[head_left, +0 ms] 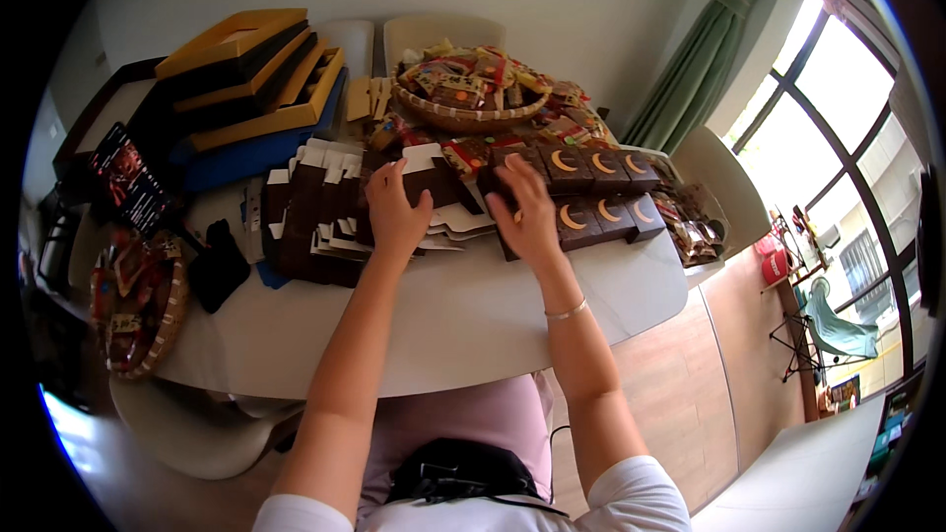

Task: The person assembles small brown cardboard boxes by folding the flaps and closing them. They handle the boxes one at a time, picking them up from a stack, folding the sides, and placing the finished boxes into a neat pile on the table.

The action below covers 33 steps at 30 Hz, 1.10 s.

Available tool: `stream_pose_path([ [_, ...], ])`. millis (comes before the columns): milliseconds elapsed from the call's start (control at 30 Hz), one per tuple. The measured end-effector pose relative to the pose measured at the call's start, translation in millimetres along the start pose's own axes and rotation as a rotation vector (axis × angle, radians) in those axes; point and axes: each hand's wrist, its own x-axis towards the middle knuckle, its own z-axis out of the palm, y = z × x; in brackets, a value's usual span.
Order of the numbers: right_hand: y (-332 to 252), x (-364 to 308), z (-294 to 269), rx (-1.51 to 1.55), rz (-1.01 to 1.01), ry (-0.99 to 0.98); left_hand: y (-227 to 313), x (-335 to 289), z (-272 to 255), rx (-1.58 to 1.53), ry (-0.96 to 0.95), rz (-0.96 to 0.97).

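My left hand [394, 205] is over the flat brown cartons [330, 199], its thumb and fingers apart. Beside it lies a brown carton with a white flap [426, 160]; I cannot tell whether the fingertips touch it. My right hand [527, 212] is spread at the left end of the made-up brown boxes [596, 169], thumb and fingers apart. Its fingers cover part of the nearest boxes. Those boxes stand in two rows, and several show a yellow crescent moon. More cartons with white flaps [458, 222] lie between my hands.
Behind the boxes stands a woven basket [471, 118] heaped with wrapped snacks. Yellow and black box parts [246, 69] are stacked at back left. A phone [133, 177] on a stand and a smaller basket [169, 320] are at left. A clear bin [708, 236] stands past the table's right edge.
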Motion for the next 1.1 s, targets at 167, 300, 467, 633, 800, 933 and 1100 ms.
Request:
stream_pose_path([
  [167,-30.2,-20.7,46.5,0.035,0.115,-0.370,-34.5,-6.6,1.8,-0.212,-0.066,-0.149],
  [300,-16.5,-33.2,61.5,-0.101,0.222,-0.469,-44.1,-7.8,10.2,-0.285,-0.031,-0.186],
  [467,-12.8,-35.2,58.0,-0.052,0.224,-0.604,-29.8,-10.9,4.1,-0.328,-0.017,-0.277],
  [633,-33.5,-17.9,41.9,0.276,0.335,-0.523,-22.3,-9.1,-8.7,-0.398,0.147,-0.238],
  [800,-13.9,-10.7,26.1,0.372,0.241,-0.063,5.0,-7.4,-23.6,-0.554,0.243,-0.220],
  [933,-7.7,-1.8,6.4,0.940,0.566,0.024,15.0,-18.2,-11.4,-0.720,0.048,-0.268],
  [1100,-14.5,-5.0,6.3,0.915,0.715,-0.072,22.7,-34.3,12.8,-0.803,-0.111,-0.219],
])
